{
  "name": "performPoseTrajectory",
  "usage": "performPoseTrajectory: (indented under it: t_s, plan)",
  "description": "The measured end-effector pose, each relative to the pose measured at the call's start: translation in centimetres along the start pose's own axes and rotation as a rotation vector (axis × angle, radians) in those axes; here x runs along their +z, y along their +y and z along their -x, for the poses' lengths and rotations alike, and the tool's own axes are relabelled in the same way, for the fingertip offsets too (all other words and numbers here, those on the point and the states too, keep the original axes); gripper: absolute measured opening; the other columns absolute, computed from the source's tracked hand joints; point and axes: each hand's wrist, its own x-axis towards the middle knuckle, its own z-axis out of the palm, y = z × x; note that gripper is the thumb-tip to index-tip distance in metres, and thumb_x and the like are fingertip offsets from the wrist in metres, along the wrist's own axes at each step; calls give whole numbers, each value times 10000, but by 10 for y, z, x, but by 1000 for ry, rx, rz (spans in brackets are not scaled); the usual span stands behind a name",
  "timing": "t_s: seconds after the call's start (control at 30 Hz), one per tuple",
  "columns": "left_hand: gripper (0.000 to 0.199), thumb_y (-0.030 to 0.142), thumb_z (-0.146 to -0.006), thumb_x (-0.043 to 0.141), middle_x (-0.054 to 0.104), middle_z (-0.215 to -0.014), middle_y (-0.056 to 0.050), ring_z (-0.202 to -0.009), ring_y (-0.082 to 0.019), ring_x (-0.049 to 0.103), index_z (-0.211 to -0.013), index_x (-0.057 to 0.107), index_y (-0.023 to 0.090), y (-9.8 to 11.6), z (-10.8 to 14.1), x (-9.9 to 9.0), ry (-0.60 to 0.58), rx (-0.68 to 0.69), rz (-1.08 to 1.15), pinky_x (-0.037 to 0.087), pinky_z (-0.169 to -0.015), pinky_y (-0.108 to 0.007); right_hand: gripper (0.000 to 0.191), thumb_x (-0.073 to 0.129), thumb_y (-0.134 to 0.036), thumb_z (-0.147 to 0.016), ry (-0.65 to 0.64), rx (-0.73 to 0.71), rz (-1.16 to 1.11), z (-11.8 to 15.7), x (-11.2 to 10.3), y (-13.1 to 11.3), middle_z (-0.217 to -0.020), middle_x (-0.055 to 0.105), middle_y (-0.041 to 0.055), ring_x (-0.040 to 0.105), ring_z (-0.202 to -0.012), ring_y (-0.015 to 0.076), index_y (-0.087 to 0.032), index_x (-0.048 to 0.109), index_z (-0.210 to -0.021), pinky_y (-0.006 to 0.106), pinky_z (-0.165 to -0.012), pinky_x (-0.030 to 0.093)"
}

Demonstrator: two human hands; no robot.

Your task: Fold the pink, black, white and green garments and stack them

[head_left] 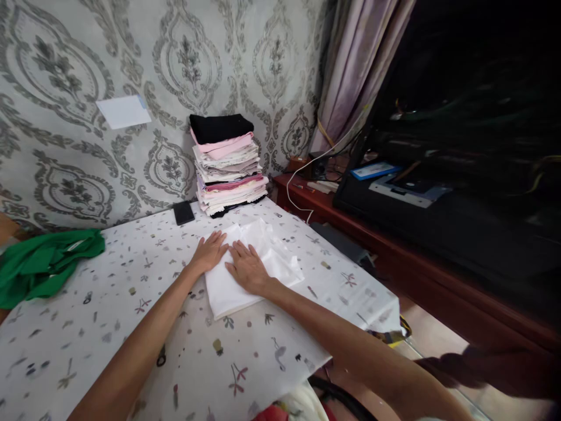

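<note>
A white folded cloth [236, 292] lies on the patterned white tablecloth [175, 327] in front of me. My left hand [210, 251] rests flat on its upper left part, fingers spread. On the middle of the cloth lies my right hand [248, 268], palm down with fingers extended, close beside the left fingertips. The cloth's right side is uneven, with layered, crumpled edges. Behind it stands a tall stack of folded clothes [230, 166], black on top, with pink and white layers below.
A black phone-like object [183, 213] lies left of the stack. Green fabric [52, 260] is heaped at the far left. Right of the table stands a dark red cabinet [394, 251] with a large black screen [473, 152]. A white cable [290, 190] hangs over the cabinet's edge.
</note>
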Motion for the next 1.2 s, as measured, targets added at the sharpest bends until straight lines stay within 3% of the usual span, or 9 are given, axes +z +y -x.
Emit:
performPoseTrajectory:
  t_s: [0.27, 0.4, 0.57, 0.73, 0.9, 1.1, 1.2]
  plan:
    - [517, 415, -1013, 277, 330, -1594, -103, -1495, -259, 239, -1461, 416, 198, -5, 1, 4, 65, 16, -18, 202, -1185, -552, 506, 397, -259, -985, -15, -53, -4, 32, -8, 5, -1546, 389, 196, 284, -1473, 271, -39, 443, -1438, 450, -1214, 206]
    - [456, 358, -989, 372, 454, -1517, -124, -1433, -257, 364, -1390, 489, 177, -12, -5, 1, 142, 64, 42, 269, -1172, -507, 462, 438, -242, -959, 83, -58, 32, 48, -11, 10, -1524, 403, 196, 349, -1423, 294, -58, 504, -1378, 427, -1162, 314]
    - [395, 228, -939, 436, 582, -1366, -110, -1275, -244, 512, -1306, 569, 171, -7, -25, -12, 240, 223, 64, 359, -1124, -410, 319, 505, -280, -935, 175, 155, 148, 61, -23, 10, -1201, 605, 166, 531, -1105, 317, -122, 602, -1194, 444, -942, 442]
    - [422, 110, -907, 400, 649, -1139, -90, -1115, -238, 576, -1252, 622, 211, 20, -46, -23, 136, 357, -70, 437, -991, -365, 230, 523, -343, -946, 93, 279, 177, 68, -34, 7, -1068, 640, 140, 549, -1024, 295, -146, 627, -1000, 417, -913, 410]
    - [347, 98, -889, 418, 670, -1073, -92, -1025, -254, 612, -1121, 647, 216, 36, -53, -31, 49, 277, -161, 446, -870, -350, 157, 543, -297, -924, 56, 295, 124, 66, -35, 5, -945, 663, 100, 572, -978, 260, -186, 618, -842, 380, -901, 376]
    - [244, 164, -896, 442, 703, -1016, -87, -953, -268, 634, -1059, 614, 219, 34, -49, -38, 134, 135, -131, 441, -780, -342, 129, 534, -226, -887, 108, 363, -156, 68, -38, 10, -682, 589, -1, 543, -667, 163, -213, 520, -759, 277, -642, 338]
    - [242, 164, -898, 441, 709, -1030, -80, -974, -257, 635, -1078, 592, 220, 44, -54, -45, 180, 83, -110, 440, -772, -329, 160, 516, -242, -885, 184, 367, -356, 73, -42, 16, -606, 528, -40, 494, -571, 137, -225, 457, -736, 256, -583, 315]
